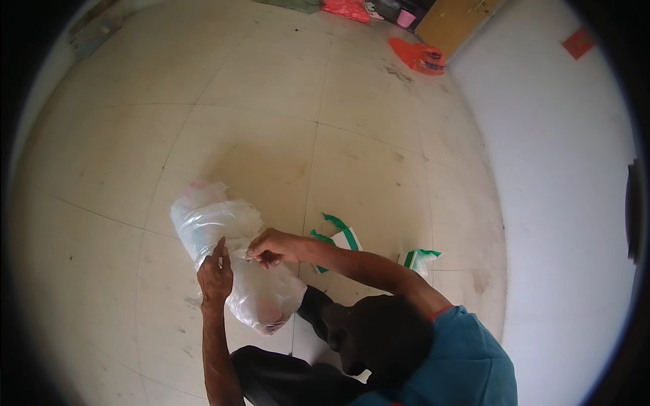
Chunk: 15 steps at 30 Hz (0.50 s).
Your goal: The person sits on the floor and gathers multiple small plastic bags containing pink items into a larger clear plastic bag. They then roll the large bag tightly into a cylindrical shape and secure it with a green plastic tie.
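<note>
A bulging, translucent white plastic bag (261, 291) lies on the floor in front of me, its film wrinkled and something pinkish faintly showing through at both ends. My right hand (276, 246) reaches across from the right and pinches a fold of the film near the bag's middle, fingers curled. Against the bag's left side rests my left hand (215, 276), its index finger stretched out toward the pinched fold. Whether its thumb also grips film is hard to see. What the bag contains cannot be made out clearly.
White packages with green edging (347, 238) lie beyond my right forearm, and another green-and-white package (416, 260) sits near my elbow. A red-orange plastic bag (418, 57) lies by the white wall (555, 169). At the far edge are a pink bucket (405, 18) and another red bag (347, 8).
</note>
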Motion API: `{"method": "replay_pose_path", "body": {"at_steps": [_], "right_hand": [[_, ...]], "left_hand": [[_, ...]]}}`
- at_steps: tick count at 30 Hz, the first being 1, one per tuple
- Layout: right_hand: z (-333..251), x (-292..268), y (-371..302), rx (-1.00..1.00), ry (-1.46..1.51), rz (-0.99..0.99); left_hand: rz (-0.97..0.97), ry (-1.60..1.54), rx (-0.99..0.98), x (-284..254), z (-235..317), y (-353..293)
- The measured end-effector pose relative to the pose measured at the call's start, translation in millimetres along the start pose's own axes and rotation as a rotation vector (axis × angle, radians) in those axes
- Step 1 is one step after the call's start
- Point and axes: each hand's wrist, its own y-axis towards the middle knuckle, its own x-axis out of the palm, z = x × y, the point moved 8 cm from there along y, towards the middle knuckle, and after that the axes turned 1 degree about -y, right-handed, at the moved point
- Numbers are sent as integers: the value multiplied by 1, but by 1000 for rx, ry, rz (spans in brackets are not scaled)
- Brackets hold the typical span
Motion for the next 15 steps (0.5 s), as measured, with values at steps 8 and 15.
{"method": "replay_pose_path", "body": {"at_steps": [8, 15], "right_hand": [[18, 60, 7, 21, -114, -89], [10, 62, 23, -143, -377, 5]], "left_hand": [[-151, -167, -161, 0, -8, 0], [-150, -350, -178, -1, -30, -8]]}}
